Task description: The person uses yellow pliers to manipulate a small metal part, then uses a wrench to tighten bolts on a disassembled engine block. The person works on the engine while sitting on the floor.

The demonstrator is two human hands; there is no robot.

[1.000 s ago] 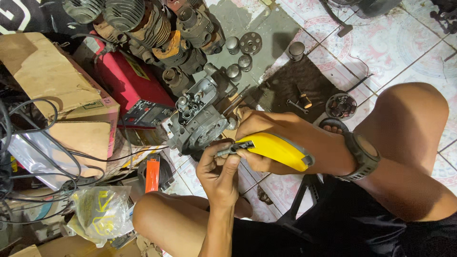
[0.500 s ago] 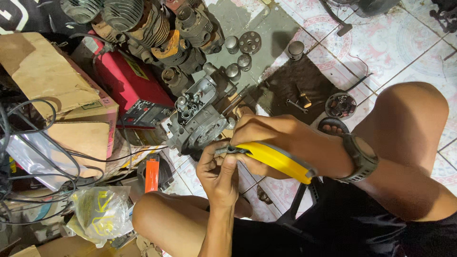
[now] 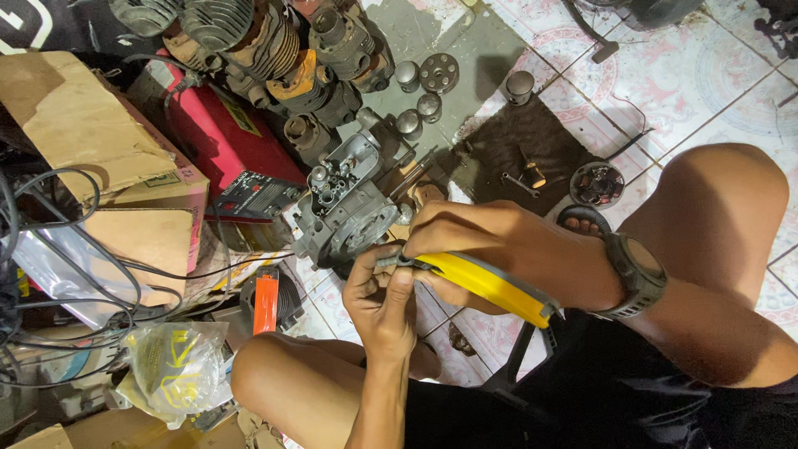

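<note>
Across the tiled floor, the layout matches what it was a second ago: the red machine case lies where it did beside the cardboard boxes, the row of finned engine cylinders along the top has not shifted, and the dark mat carries the same loose pistons and small parts. Nearer the person, the grey engine casting sits between the bare knees, unmoved, its open face turned toward the hands. What has changed is small and confined to the hands. The right hand, with a dark watch on its wrist, is wrapped fully around the yellow-handled tool, and over the last second that handle has dipped slightly, its far end now angled lower toward the thigh. The left hand has stayed just under the tool's metal tip, thumb and fingertips pinched narrowly together right at it; whatever small piece they pinch is hidden, so I cannot tell what it is. Both hands hover touching each other just in front of the casting's lower edge, not on it. My judgement is that the work is a fine adjustment at the tool's tip, progressing by small tilts rather than by any large move, with the casting itself left alone for the moment.
</note>
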